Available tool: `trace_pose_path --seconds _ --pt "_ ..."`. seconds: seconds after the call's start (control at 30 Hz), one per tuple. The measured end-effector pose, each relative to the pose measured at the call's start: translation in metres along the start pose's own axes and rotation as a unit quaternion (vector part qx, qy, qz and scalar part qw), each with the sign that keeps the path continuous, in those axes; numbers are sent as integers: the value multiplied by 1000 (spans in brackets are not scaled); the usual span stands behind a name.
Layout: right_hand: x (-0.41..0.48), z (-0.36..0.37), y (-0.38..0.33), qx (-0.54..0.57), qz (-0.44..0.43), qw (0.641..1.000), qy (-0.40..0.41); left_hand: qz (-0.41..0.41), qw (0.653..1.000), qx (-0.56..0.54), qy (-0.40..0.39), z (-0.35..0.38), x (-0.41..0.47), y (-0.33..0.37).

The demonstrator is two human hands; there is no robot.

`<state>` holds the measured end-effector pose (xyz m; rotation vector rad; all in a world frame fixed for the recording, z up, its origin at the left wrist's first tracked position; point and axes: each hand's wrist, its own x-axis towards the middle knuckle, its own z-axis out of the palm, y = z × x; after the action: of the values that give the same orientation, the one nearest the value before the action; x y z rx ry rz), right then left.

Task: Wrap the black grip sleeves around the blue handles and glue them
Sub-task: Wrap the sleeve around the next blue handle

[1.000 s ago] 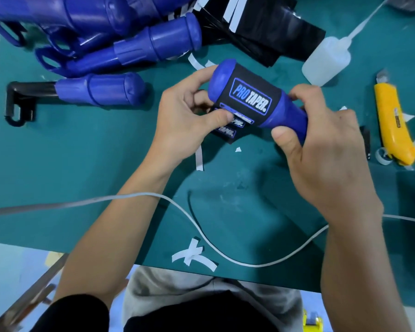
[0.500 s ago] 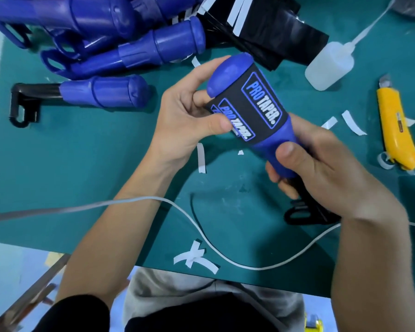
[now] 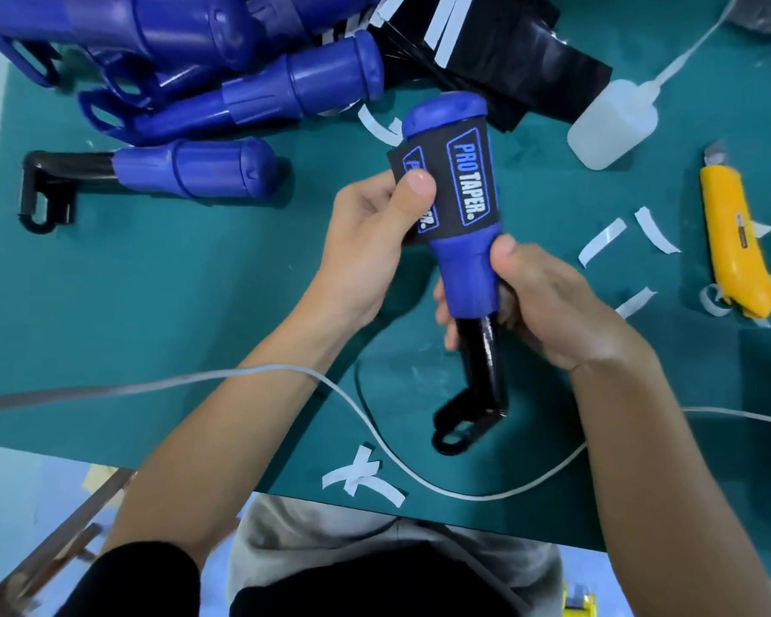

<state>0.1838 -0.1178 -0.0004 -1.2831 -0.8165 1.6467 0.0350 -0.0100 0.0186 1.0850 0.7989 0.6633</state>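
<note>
Blue handle [image 3: 461, 264] between hands: right hand [image 3: 553, 309] grips lower end, left hand [image 3: 366, 242] pinches black grip sleeve [image 3: 466, 184] flap. One glue bottle [image 3: 610, 124], one knife [image 3: 735, 247].

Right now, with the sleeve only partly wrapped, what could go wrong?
The free edge of the black grip sleeve stands off the blue handle, held only by a thumb pinch of the left hand; a slip could loosen the wrap or skew the seam.
The utility knife lies near the glue bottle, blade tip seemingly exposed; the right hand reaching for glue could brush it.
The black bracket hangs near the white cable and might snag it.
</note>
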Motion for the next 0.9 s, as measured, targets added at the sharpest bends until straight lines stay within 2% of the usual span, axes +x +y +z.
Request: trace_pose_path --seconds 0.03,0.13,0.23,0.33,0.4,0.43,0.47,0.53,0.57,0.6,0.7,0.77,0.83,0.9 --pt "1 1 -2 -28 -49 997 54 25 999 6 21 0 1 1" --pt "9 9 -11 15 -144 976 164 90 992 63 62 -4 4 1" --pt "25 19 -19 6 -158 973 166 114 978 166 62 -2 3 -3" --pt "27 15 -20 41 -141 971 190 68 977 202 29 -1 0 -4" --pt "17 8 -15 93 -142 964 206 -6 985 167 -45 -8 1 -1" --pt "11 4 -13 108 -146 957 228 -50 978 165 -116 -13 3 0" --pt "4 0 -12 124 -153 947 253 -91 958 177 -204 -19 4 -1" --pt "-7 -8 -11 171 -181 924 291 -138 888 231 -374 -30 7 -2" --pt "-11 -12 -11 188 -201 913 303 -139 857 251 -429 -34 6 -2" --pt "-15 -17 -12 197 -219 904 310 -133 847 258 -446 -37 7 -2" --pt "-20 -30 -14 214 -239 903 287 -128 902 219 -348 -49 13 7" --pt "-21 -34 -15 176 -224 925 252 -116 927 189 -301 -62 18 13" --pt "-18 -35 -15 82 -204 951 218 -90 930 238 -264 -77 21 22" --pt "-16 -33 -14 4 -186 960 208 -71 913 334 -223 -88 22 30"
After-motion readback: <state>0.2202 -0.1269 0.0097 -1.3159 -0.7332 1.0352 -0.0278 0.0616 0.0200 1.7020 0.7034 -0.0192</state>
